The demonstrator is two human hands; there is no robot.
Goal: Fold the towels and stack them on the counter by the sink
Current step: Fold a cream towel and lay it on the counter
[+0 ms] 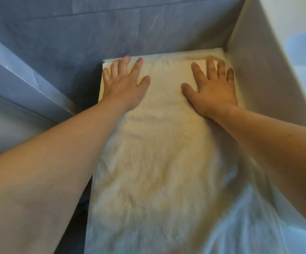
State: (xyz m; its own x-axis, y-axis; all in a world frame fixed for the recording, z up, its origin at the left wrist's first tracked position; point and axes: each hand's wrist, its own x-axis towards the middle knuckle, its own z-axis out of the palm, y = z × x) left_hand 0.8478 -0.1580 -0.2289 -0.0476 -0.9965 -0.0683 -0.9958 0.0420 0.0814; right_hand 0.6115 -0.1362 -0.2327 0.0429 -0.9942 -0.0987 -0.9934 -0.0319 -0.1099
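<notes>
A cream white towel (159, 162) lies flat lengthwise, stretching from the bottom of the view up to the far wall. Its far end appears doubled over other folded layers (168, 56). My left hand (125, 83) presses flat on the towel's far left corner with fingers spread. My right hand (213, 87) presses flat on the far right part, fingers straight and spread. The surface under the towel is hidden.
A blue-grey tiled wall (112, 33) rises behind and to the left of the towel. A white vertical panel (258, 61) stands tight against the towel's right edge. A pale ledge (20, 79) runs diagonally at the left.
</notes>
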